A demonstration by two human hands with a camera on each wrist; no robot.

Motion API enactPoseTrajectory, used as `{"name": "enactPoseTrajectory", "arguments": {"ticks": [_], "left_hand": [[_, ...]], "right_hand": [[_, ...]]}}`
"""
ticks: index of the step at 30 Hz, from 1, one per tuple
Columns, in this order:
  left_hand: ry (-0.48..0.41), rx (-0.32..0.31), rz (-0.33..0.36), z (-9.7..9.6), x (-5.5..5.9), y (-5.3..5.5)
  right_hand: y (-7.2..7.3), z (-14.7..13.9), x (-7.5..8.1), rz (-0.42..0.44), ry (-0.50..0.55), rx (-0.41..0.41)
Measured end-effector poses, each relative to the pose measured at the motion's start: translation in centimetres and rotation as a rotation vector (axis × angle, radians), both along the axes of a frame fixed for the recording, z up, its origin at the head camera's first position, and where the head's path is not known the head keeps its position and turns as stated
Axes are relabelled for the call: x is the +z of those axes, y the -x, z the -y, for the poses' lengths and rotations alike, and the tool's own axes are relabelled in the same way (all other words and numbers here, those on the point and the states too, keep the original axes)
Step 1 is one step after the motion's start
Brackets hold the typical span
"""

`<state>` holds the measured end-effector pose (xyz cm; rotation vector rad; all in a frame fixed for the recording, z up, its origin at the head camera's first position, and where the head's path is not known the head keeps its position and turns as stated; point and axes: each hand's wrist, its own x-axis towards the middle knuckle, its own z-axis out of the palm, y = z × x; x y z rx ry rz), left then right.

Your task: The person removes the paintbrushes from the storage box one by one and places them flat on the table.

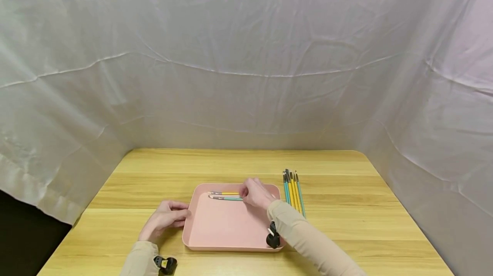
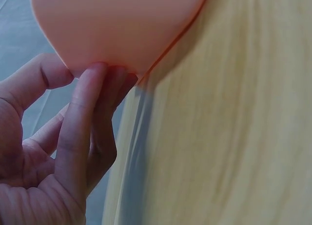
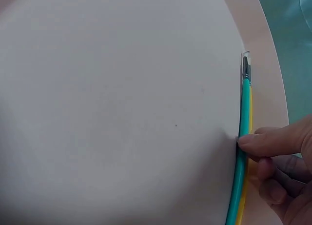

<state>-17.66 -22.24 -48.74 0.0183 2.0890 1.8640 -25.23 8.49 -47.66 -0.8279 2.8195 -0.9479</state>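
Observation:
A pink tray (image 1: 231, 229) lies on the wooden table. My left hand (image 1: 165, 218) is at its left side, thumb and fingers holding the rim; in the left wrist view the fingertips meet the tray wall (image 2: 122, 30). Over the far part of the tray, my right hand (image 1: 256, 194) pinches a teal paintbrush (image 1: 227, 198), with the thumb on its handle. Close beside it, along the far wall, a yellow paintbrush (image 1: 230, 193) lies in the tray. Both brushes point their bristles left, and the hand hides their other ends in the head view.
Several teal and yellow paintbrushes (image 1: 294, 192) lie side by side on the table (image 1: 346, 216), right of the tray and partly behind the right sleeve. A grey-white curtain (image 1: 246, 105) hangs at the back and sides.

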Motion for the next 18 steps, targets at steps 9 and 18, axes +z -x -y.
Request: {"name": "enactPoseTrajectory", "arguments": {"ticks": [9, 18], "left_hand": [[0.016, 0.004, -0.007, -0.12, 0.23, -0.04], [0.015, -0.004, -0.007, -0.08, 0.18, -0.11]], "right_hand": [[0.08, 0.04, -0.04, 0.001, -0.041, 0.044], [-0.14, -0.09, 0.11, 0.068, -0.025, 0.053]]}}
